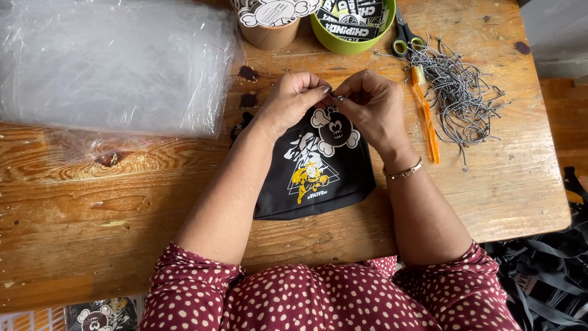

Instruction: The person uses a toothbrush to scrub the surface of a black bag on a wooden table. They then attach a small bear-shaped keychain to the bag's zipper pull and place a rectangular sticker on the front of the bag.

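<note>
Head view, looking straight down; listed by size.

Wooden table (122, 202): fills most of the frame; its near edge runs along 6 o'clock against the person's spotted sleeves, its right edge drops away at 3 o'clock. Bare wood lies open at 8 o'clock and again at 4 o'clock.

Stack of clear plastic bags (110, 61): covers the corner at 10 o'clock, its right edge near the left hand.

Black pouch (318, 178): flat at centre, printed with a white and yellow figure, a skull-and-bones tag (334, 129) lying at its top.

Pile of black-and-white cords (459, 92): at 2 o'clock, well short of the table's right edge.

Left hand (291, 101) and right hand (373, 104): both forearms come up from 6 o'clock and converge over the pouch's top edge. Knuckles are raised, wrists bent inward, and the 2 hands touch fingertip to fingertip. Fingers of each are curled and pinched on something small at the top of the tag; what it is cannot be made out. A bracelet sits on the right wrist.

Green bowl (352, 43) and brown paper cup (269, 34): at 12 o'clock, both holding printed stickers.

Orange toothbrush (427, 116): just right of the right hand, between it and the cords.

Scissors (405, 37): beside the bowl, handles touching the cords.
</note>
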